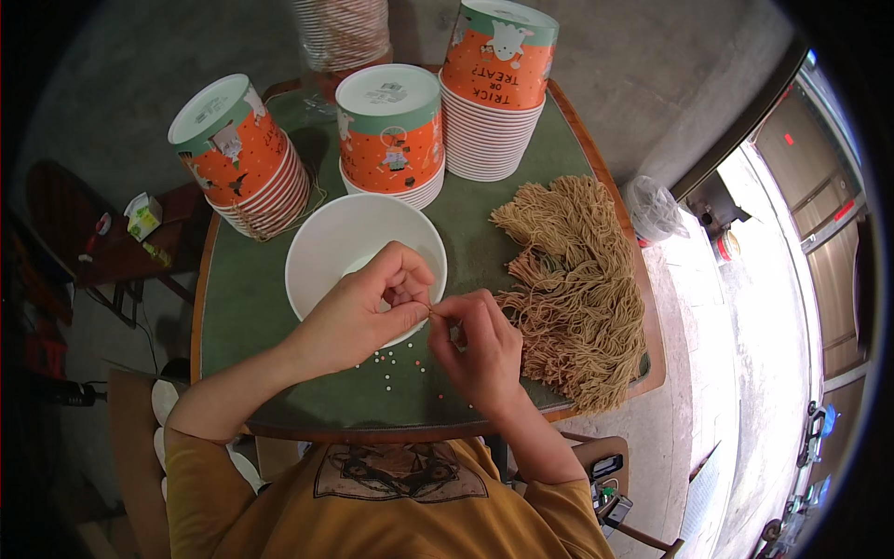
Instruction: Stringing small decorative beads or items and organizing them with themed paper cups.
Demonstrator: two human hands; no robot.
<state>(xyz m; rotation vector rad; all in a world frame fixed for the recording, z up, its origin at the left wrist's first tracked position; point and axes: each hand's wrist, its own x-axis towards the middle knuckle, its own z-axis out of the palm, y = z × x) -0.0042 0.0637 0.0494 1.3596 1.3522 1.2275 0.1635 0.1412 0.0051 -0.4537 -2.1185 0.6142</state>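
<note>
A white paper bucket (312, 247) stands mouth up in the middle of the table, and both hands meet over its near right rim. My left hand (372, 298) reaches across the opening with thumb and fingertips pinched together. Against it, my right hand (480, 345) is closed in a pinch too. A short tan bit of cord (431, 311) shows between the fingertips; the rest of it is hidden. To the right lies a big heap of tan cords (582, 289). Small pale and orange paper dots (388, 375) are scattered on the table below the hands.
Upside-down stacks of orange and green printed buckets stand at the left (237, 154), centre (391, 130) and right back (494, 93) of the green table (265, 391). Behind them rises a plastic-wrapped bucket stack (343, 33). A chair (596, 456) stands near my right side.
</note>
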